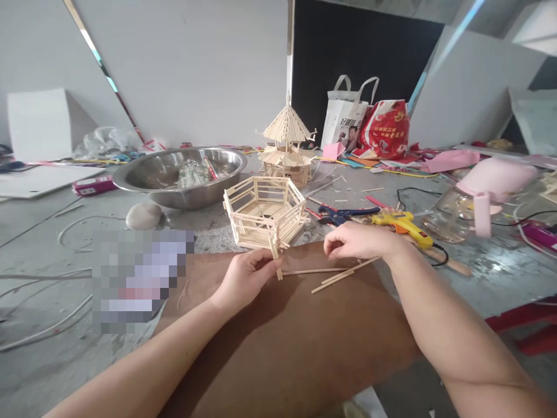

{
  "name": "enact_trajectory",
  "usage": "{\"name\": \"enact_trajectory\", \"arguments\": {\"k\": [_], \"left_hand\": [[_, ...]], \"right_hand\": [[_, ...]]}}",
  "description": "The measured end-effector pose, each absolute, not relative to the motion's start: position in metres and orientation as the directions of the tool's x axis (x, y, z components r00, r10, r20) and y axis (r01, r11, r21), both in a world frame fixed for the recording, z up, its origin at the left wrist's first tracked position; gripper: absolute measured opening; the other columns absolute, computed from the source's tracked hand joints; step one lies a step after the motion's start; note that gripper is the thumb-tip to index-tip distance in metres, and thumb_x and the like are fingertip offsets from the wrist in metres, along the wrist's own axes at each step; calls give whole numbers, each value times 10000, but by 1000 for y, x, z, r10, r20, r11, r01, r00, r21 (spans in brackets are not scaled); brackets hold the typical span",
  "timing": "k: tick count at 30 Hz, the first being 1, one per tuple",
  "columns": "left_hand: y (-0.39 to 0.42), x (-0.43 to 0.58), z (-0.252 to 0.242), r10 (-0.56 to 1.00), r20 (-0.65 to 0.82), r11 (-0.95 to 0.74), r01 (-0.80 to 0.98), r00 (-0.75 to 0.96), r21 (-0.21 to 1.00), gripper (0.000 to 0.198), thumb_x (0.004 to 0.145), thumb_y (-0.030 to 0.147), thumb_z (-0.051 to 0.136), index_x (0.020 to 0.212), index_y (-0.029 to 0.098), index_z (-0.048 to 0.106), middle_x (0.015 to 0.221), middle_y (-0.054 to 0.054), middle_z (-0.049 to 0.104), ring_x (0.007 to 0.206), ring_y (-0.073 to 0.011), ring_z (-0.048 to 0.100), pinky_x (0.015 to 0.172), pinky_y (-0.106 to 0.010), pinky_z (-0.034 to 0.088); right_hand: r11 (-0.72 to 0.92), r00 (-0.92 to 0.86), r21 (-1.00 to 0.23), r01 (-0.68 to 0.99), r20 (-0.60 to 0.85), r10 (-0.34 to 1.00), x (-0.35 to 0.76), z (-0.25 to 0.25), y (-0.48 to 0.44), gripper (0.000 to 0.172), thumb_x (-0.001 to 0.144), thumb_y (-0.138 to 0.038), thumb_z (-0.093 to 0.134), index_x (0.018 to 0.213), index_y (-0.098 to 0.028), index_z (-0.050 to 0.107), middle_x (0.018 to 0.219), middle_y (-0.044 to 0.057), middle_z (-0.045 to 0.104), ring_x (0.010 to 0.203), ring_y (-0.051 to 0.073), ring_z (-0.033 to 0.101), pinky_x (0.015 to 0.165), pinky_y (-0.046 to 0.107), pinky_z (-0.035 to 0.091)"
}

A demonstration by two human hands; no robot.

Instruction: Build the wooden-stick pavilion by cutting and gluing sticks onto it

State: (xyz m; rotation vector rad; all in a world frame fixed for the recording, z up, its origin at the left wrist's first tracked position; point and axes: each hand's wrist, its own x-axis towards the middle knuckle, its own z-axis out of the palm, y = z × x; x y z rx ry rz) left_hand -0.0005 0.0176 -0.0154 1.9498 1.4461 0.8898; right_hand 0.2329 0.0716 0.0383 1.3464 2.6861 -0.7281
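Observation:
My left hand [246, 277] is closed in a pinch on a short piece made of wooden sticks [275, 253], held upright just in front of a hexagonal stick frame [264, 213]. My right hand [359, 240] hovers curled over several loose sticks [335, 274] lying on a brown cardboard sheet [282, 342]; its fingertips point down toward them and I cannot make out whether it grips one. A finished stick pagoda [286, 145] stands behind the frame.
A steel bowl [183, 174] sits at the back left. A yellow glue gun [402, 225] and blue-handled cutters [342, 215] lie to the right. Bags [369, 128], coloured paper, a pink-lidded jar [483, 200], cables and a grey stone [143, 216] clutter the surface.

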Motion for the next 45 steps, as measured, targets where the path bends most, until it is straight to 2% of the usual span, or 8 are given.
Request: {"name": "enact_trajectory", "arguments": {"k": [5,11,30,34,37,41,43,45], "left_hand": [[18,-2,-20,960,181,-276,594,215,756,233,741,358,472,744,163,599,673,19,623,637,-114,541,588,-192,406],[16,-1,-18,963,156,-260,599,221,758,249,749,359,453,701,156,589,618,22,600,571,-99,511,540,-185,389],[16,4,-19,965,114,-215,459,238,862,208,738,320,471,673,153,575,583,23,566,539,-91,497,521,-187,398],[15,4,-21,964,130,-229,476,233,849,200,741,318,470,717,160,591,588,26,563,541,-88,493,524,-186,394],[16,4,-24,968,115,-208,447,225,870,204,742,314,466,777,157,591,626,13,583,557,-97,513,535,-198,412],[17,4,-24,966,105,-201,431,237,880,195,743,311,458,711,152,567,608,10,577,559,-101,518,545,-204,422],[17,4,-24,965,112,-211,445,237,870,198,745,315,457,693,153,558,602,13,571,555,-99,512,543,-202,417],[17,4,-23,964,119,-219,457,237,862,208,749,324,454,697,153,560,602,13,569,554,-99,509,541,-202,415]], "right_hand": [[619,-621,-152,771,-399,675,223,29,65,204,614,-288,527,754,-207,653,712,17,645,599,144,545,470,221,298],[711,-657,21,702,-366,659,206,15,51,195,602,-266,517,733,-196,643,749,52,654,692,199,580,502,252,307],[797,-800,95,597,-7,600,190,-6,50,136,680,-186,457,748,-178,575,779,51,635,706,179,578,544,252,312],[793,-790,15,609,94,606,193,-9,60,170,767,-191,404,752,-182,573,778,40,625,692,143,563,554,232,316],[771,-742,-125,624,213,636,198,-10,66,154,774,-209,427,753,-177,576,739,29,609,645,120,538,572,222,334],[671,-527,-565,479,426,735,199,-10,68,103,750,-244,494,775,-169,560,701,9,587,599,101,522,593,225,391],[517,-401,-808,282,390,829,196,-9,67,131,739,-290,519,778,-168,543,685,-1,580,576,99,540,579,233,429],[340,-376,-935,100,281,883,191,-10,65,173,713,-328,553,763,-163,537,667,-6,577,562,103,561,570,245,461]]}}
